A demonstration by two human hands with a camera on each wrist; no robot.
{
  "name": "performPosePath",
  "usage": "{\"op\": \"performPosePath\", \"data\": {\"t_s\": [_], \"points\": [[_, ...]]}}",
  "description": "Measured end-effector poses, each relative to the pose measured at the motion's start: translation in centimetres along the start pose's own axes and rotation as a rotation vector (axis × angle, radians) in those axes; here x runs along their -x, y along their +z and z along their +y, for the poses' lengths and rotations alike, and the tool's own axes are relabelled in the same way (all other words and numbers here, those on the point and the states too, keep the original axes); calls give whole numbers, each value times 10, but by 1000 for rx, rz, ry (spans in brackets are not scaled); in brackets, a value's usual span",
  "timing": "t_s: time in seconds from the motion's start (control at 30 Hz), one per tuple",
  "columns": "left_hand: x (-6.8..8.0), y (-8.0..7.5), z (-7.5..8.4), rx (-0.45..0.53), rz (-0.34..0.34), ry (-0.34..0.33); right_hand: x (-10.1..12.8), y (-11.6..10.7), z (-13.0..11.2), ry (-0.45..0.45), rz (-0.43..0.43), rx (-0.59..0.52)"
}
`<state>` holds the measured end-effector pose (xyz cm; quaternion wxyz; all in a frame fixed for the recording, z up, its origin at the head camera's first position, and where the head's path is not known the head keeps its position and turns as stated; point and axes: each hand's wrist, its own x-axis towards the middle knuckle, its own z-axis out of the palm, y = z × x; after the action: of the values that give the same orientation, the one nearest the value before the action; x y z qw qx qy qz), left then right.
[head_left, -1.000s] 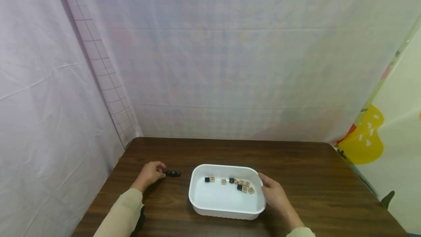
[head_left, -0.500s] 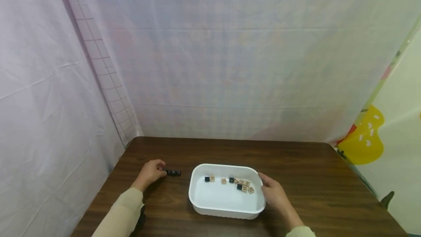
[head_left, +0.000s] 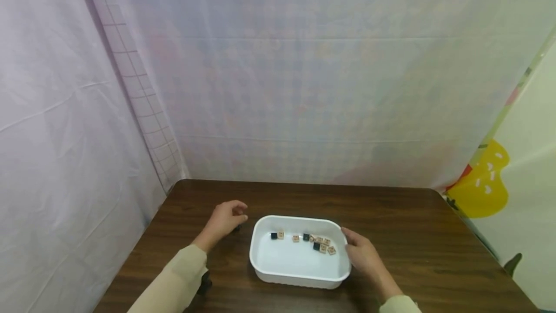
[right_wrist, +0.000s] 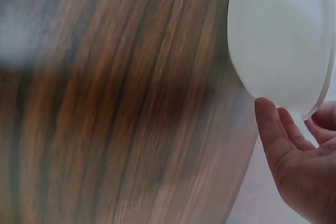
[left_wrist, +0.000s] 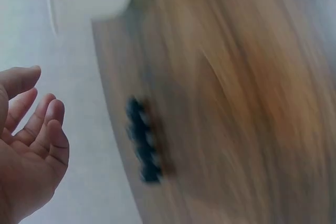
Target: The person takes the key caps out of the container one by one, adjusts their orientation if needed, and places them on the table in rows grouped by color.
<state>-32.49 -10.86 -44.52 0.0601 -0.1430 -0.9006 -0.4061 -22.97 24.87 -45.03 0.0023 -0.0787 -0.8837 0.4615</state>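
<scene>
My left hand (head_left: 223,221) is over the table just left of the white plastic tub (head_left: 299,279), fingers loosely bent and holding nothing. In the left wrist view the same hand (left_wrist: 31,145) has its thumb and fingers apart. A row of several small black cubes (left_wrist: 144,142) lies on the wood there, blurred; in the head view the hand covers most of it. My right hand (head_left: 362,255) grips the tub's right end. Seen from the right wrist, fingers press the outer wall of the tub (right_wrist: 283,40) and the thumb is at its rim.
Inside the tub lie light wooden cubes (head_left: 332,250) with dark marks and a few black cubes (head_left: 274,236). All rest on a dark wood-grain table (head_left: 417,235). A dark object (head_left: 205,284) shows beside the left sleeve. Pale curtains (head_left: 282,86) hang behind the table.
My left hand has let go of the left end of the black cube row and moved right, over the row towards the tub. The right hand and tub have stayed in place.
</scene>
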Motion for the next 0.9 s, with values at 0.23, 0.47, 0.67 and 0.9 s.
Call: {"op": "performPosePath", "data": {"t_s": [0.23, 0.47, 0.67, 0.9], "points": [[6, 23, 36, 39, -110, 36, -2, -7, 6, -69, -52, -20], [14, 53, 67, 74, -214, 80, -11, -11, 6, -58, -106, 54], [14, 82, 85, 69, -245, 152, -13, -12, 4, -52, -104, 67], [15, 116, 92, 36, -232, 214, -13, -12, 3, -56, -83, 71]]}}
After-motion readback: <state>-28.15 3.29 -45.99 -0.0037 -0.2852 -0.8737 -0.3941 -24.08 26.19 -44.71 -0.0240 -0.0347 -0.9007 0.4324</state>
